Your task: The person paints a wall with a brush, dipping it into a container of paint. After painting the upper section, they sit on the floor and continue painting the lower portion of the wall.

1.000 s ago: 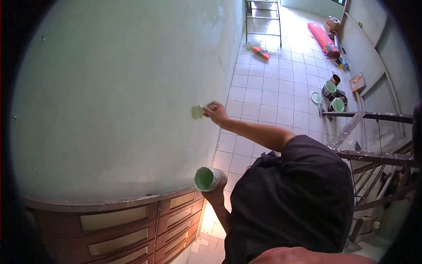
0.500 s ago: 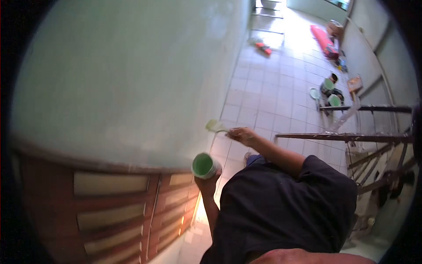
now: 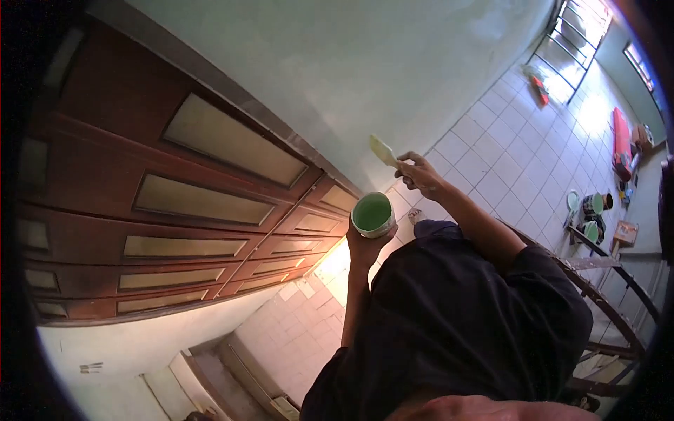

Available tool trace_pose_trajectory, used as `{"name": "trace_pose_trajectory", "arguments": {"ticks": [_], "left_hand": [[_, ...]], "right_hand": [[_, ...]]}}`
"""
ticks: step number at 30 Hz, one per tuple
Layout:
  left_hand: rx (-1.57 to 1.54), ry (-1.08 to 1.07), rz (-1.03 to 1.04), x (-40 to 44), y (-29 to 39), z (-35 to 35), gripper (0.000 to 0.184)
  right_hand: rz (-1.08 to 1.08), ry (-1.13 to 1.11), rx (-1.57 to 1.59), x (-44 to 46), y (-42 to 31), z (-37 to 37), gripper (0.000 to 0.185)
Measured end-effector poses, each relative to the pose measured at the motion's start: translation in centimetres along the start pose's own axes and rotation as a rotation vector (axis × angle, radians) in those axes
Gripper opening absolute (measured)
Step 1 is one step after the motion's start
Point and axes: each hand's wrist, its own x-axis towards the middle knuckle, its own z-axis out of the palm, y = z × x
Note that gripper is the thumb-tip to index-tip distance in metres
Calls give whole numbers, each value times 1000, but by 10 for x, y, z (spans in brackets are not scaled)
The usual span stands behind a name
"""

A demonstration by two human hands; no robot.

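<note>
My left hand (image 3: 366, 247) is wrapped round a small paint can (image 3: 374, 215) with light green paint inside, its open top facing up toward me. In my right hand (image 3: 419, 174) is a paintbrush (image 3: 383, 151), gripped by the handle, its pale green bristles pointing up and left. The brush is beside the pale green wall (image 3: 337, 77); whether it touches the wall I cannot tell. The can is held lower than the brush in the view, near the edge of the brown wooden door (image 3: 210, 161) with its glazed panels.
White floor tiles (image 3: 491, 161) run along the wall. A metal ladder (image 3: 567, 49) stands at the far end. On the right are paint containers (image 3: 594, 204), a red long bundle (image 3: 621, 144) and a dark metal frame (image 3: 597, 295). An orange object (image 3: 540, 91) lies near the ladder.
The view has turned toward the door, bringing more of it and the floor below into sight. My right hand has tilted the brush more upright. Both hands keep their hold.
</note>
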Motion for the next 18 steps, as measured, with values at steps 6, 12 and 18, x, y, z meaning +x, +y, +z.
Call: {"name": "trace_pose_trajectory", "arguments": {"ticks": [6,12,18], "left_hand": [[20,167,-92,-10,14,-16,70],[29,237,-86,-1,12,-19,72],[7,237,-91,6,11,-16,70]], "right_hand": [[-99,-98,-267,55,-32,90,20],[-177,-9,-288,96,-54,83,22],[-295,257,-142,95,-69,19,28]]}}
